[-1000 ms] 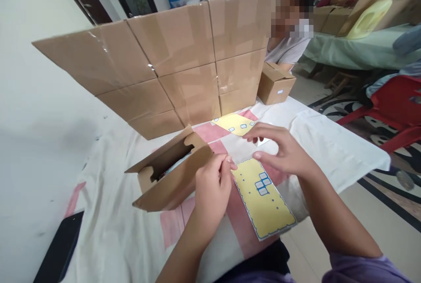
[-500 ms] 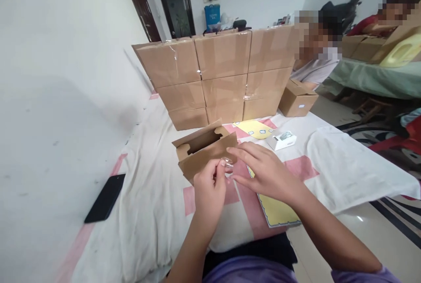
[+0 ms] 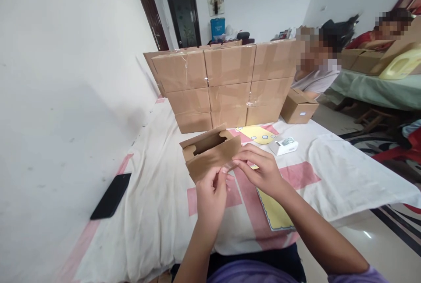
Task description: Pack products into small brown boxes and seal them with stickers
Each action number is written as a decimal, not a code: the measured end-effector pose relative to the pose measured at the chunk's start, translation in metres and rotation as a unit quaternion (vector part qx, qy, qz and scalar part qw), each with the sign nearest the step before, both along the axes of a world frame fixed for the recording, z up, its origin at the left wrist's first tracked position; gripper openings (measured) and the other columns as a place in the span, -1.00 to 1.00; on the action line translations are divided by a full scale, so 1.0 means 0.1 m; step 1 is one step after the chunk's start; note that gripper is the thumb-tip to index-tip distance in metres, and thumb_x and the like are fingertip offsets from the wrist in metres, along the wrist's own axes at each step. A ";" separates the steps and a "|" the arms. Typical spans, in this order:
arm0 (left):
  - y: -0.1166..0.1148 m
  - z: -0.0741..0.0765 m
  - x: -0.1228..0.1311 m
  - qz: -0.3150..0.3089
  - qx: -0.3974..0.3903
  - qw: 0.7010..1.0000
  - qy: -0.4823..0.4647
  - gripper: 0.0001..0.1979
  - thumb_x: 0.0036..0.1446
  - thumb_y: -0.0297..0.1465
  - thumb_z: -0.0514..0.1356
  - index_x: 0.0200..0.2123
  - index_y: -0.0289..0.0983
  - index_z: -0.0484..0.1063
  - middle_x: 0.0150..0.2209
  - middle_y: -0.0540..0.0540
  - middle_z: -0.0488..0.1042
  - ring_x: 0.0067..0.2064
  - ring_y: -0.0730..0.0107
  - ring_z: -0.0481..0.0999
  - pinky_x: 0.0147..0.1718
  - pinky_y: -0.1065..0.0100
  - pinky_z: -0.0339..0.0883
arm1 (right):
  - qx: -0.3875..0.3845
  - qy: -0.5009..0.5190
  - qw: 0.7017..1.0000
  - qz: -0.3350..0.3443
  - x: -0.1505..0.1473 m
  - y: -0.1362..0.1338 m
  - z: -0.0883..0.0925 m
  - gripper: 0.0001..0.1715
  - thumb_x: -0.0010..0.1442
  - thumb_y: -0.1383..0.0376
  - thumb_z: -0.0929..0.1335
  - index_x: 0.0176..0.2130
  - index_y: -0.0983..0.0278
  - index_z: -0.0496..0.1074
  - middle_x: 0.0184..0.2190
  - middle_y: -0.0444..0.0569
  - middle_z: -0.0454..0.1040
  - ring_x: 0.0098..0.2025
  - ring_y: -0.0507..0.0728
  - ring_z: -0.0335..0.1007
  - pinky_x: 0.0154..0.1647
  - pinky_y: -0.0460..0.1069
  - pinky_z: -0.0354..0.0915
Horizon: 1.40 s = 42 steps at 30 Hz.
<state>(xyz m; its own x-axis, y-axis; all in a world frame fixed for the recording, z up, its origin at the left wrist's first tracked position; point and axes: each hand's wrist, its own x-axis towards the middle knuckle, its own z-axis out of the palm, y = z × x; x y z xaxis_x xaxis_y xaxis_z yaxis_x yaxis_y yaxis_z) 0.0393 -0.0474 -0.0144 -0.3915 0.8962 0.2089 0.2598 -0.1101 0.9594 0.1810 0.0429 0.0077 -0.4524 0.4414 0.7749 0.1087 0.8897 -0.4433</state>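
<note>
Between my two hands stretches a short strip of clear tape (image 3: 231, 166). My left hand (image 3: 212, 184) pinches its left end with thumb and forefinger, while my right hand (image 3: 258, 164) pinches the other end. Just behind the tape stands a small cardboard box (image 3: 213, 153) with its top flaps raised and its inside dark. The tape is close to the box's near flap; I cannot tell whether they touch. Under and beside my right wrist lies a yellow sheet with a blue scalloped edge (image 3: 274, 213).
A wall of stacked, taped cartons (image 3: 230, 86) rises behind the box. On the right are a small white box (image 3: 284, 146) and a closed carton (image 3: 300, 107), with a person (image 3: 307, 77) beyond. A black phone (image 3: 111, 196) lies left, near the wall. Another person (image 3: 368, 40) sits farther back.
My right hand has closed from spread fingers to a pinch on the tape's free end. The crumpled-looking tape is now drawn out between both hands. The view has tilted slightly upward.
</note>
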 end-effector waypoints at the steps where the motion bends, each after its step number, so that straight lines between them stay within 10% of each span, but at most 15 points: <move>1: 0.00 -0.02 -0.03 0.008 -0.012 1.000 0.008 -0.64 0.33 -0.10 0.10 -0.28 -0.24 0.51 -0.41 -0.04 0.60 -0.50 0.41 0.49 -0.42 0.38 0.36 | 0.000 -0.002 1.000 0.002 -0.01 0.00 0.01 -0.86 0.34 0.36 0.33 -0.17 0.16 0.50 -0.30 -0.02 0.48 -0.29 0.13 0.44 -0.31 0.05 0.39; 6: 0.00 -0.13 -0.34 0.148 -0.068 0.979 0.122 -0.61 0.28 -0.04 0.13 -0.16 -0.23 0.50 -0.66 0.10 0.32 -0.58 0.38 0.38 -0.51 0.38 0.22 | 0.027 0.042 0.999 0.011 0.03 0.05 0.24 -0.86 0.31 0.40 0.36 -0.20 0.15 0.48 -0.33 -0.05 0.46 -0.28 0.13 0.42 -0.28 0.07 0.38; 11: 0.16 0.03 -0.65 0.272 0.098 0.886 0.362 -0.78 0.31 -0.28 0.12 -0.12 -0.20 0.52 -0.19 -0.17 0.56 -0.13 0.16 0.50 -0.12 0.19 0.38 | 0.023 -0.026 0.999 0.038 0.16 0.21 0.58 -0.88 0.31 0.36 0.38 -0.20 0.13 0.50 -0.11 0.02 0.42 -0.09 0.19 0.42 -0.07 0.15 0.40; 17: 0.55 0.22 -0.85 0.202 0.000 0.818 0.539 -0.47 0.30 -0.48 -0.01 0.32 -0.21 0.26 0.43 -0.24 0.13 0.41 -0.16 0.09 0.22 -0.20 0.16 | -0.011 -0.149 0.985 0.082 0.04 0.46 0.71 -0.93 0.30 0.24 0.39 -0.25 0.16 0.50 0.12 0.06 0.29 0.17 0.29 0.30 0.17 0.23 0.33; 23: 0.64 -0.03 -0.95 0.091 -0.049 0.829 0.550 -0.46 0.33 -0.55 -0.13 0.30 -0.17 0.28 0.31 -0.14 0.37 0.34 0.08 0.30 0.36 -0.26 -0.10 | -0.068 -0.212 0.968 0.116 -0.22 0.65 0.59 -0.92 0.32 0.27 0.37 -0.27 0.19 0.43 0.18 0.05 0.25 0.27 0.27 0.22 0.26 0.22 0.25; 28: 0.55 -0.12 -0.99 -0.015 -0.087 0.870 0.486 -0.56 0.42 -0.35 -0.12 0.20 -0.19 0.41 0.32 -0.08 0.35 0.36 0.16 0.28 0.33 -0.02 0.16 | -0.080 -0.286 0.944 0.141 -0.53 0.87 0.38 -0.97 0.29 0.34 0.34 -0.25 0.20 0.40 0.22 0.06 0.22 0.30 0.29 0.16 0.23 0.24 0.27; 34: 0.48 -0.18 -0.96 0.004 -0.099 0.850 0.517 -0.46 0.41 -0.09 -0.10 0.35 -0.09 0.23 0.41 -0.07 0.18 0.44 -0.01 0.10 0.37 -0.36 -0.16 | -0.042 -0.324 0.935 0.135 -0.78 1.22 0.17 -0.93 0.20 0.38 0.37 -0.25 0.21 0.43 0.21 0.08 0.26 0.30 0.34 0.15 0.23 0.28 0.23; 42: 0.47 -0.25 -0.97 0.006 -0.084 0.840 0.535 -0.38 0.32 0.05 -0.02 0.36 0.00 0.20 0.44 -0.08 0.13 0.45 -0.05 0.05 0.37 -0.33 -0.11 | -0.059 -0.344 0.923 0.159 -0.86 1.25 0.14 -0.96 0.20 0.36 0.38 -0.29 0.21 0.44 0.17 0.05 0.33 0.26 0.30 0.19 0.17 0.23 0.27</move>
<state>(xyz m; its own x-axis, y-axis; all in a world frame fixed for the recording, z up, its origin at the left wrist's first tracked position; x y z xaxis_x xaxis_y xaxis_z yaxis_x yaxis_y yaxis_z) -0.0573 0.0001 -0.0392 -0.0677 0.9456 0.3183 0.9842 0.0109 0.1769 0.0952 0.1675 0.0220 -0.9412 0.2642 0.2105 0.1425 0.8755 -0.4618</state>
